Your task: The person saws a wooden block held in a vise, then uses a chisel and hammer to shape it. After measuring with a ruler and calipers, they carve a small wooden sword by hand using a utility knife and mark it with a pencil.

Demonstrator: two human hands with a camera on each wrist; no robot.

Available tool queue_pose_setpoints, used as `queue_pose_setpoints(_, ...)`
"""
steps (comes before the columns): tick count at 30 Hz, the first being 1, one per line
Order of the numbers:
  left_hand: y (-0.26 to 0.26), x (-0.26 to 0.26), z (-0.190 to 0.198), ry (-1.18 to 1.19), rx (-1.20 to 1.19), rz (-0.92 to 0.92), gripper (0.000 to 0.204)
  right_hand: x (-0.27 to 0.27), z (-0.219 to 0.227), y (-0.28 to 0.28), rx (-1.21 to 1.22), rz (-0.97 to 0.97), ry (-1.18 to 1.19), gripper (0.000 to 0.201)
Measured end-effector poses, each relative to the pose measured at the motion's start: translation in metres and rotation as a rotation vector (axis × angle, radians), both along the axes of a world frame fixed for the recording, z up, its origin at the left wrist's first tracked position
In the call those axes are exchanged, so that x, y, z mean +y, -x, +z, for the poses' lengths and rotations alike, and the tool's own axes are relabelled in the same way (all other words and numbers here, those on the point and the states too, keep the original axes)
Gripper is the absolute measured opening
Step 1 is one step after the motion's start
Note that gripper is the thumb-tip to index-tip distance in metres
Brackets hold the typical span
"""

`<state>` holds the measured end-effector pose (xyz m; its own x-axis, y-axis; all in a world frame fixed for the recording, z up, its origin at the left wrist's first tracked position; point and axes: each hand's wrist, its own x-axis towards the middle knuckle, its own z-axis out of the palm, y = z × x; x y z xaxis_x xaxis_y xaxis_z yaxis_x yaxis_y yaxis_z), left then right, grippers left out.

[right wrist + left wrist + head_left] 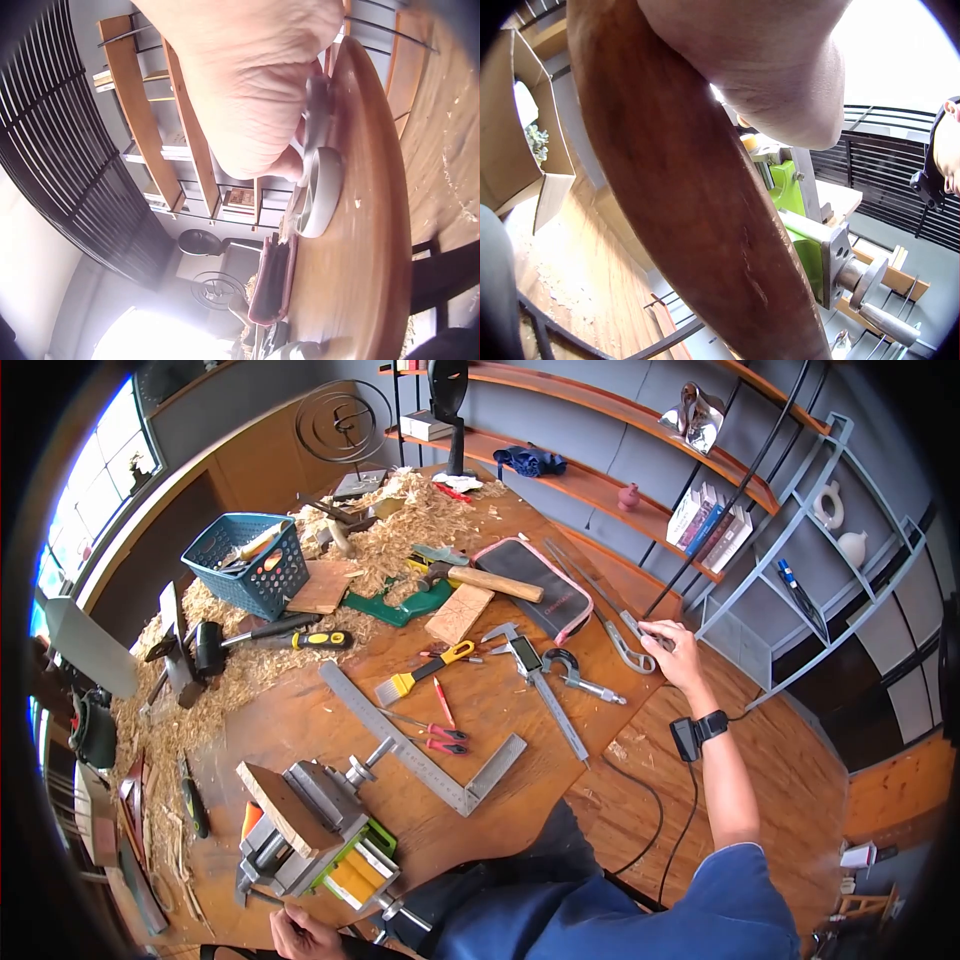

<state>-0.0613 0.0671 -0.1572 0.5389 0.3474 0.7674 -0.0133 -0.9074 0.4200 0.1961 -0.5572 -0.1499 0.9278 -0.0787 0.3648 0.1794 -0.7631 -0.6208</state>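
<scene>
My right hand [675, 657] grips the near end of a long, thin grey hacksaw [632, 652] at the table's right edge. Its pale loop handle [322, 191] lies over the tabletop just below my fingers in the right wrist view. At the near table edge, my left hand [300, 932] has bent fingers right beside the end of a dark handle [263, 898]; I cannot tell whether they hold it. Close to that hand stands a grey and green bench vise [330, 830] with a wooden board [285, 807] in its jaws.
A metal square [400, 745], a digital caliper [545, 695], a micrometer [580, 678] and a brush [420, 675] lie mid-table. Beyond are a zip case [530, 585], a hammer [490, 582], a blue basket [255, 575] and wood shavings [400, 510]. Shelves [600, 405] line the wall.
</scene>
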Motion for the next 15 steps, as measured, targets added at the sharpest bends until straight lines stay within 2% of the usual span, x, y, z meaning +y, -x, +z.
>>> queue_pose_setpoints(2, 0.002, 0.002, -0.001, 0.001, 0.008, -0.005, 0.032, 0.017, 0.010, 0.002, -0.046, -0.080, 0.042, 0.035)
queue_pose_setpoints(3, 0.002, 0.003, -0.002, 0.001, 0.011, -0.007, 0.032, 0.024, 0.015, 0.005, -0.051, -0.084, 0.202, 0.043)
queue_pose_setpoints(4, 0.003, 0.003, -0.002, 0.002, 0.017, -0.008, 0.032, 0.032, 0.015, 0.007, -0.049, -0.087, 0.202, 0.043)
queue_pose_setpoints(6, 0.003, 0.003, -0.002, 0.004, 0.024, -0.012, 0.032, 0.049, 0.014, 0.010, -0.060, -0.091, 0.448, 0.050)
queue_pose_setpoints(7, 0.002, 0.003, -0.002, 0.004, 0.017, -0.009, 0.032, 0.055, 0.014, 0.012, 0.023, -0.094, 0.496, 0.052)
queue_pose_setpoints(15, 0.004, 0.004, -0.005, 0.031, 0.002, 0.024, 0.033, 0.070, -0.008, 0.018, -0.041, -0.029, 0.438, 0.045)
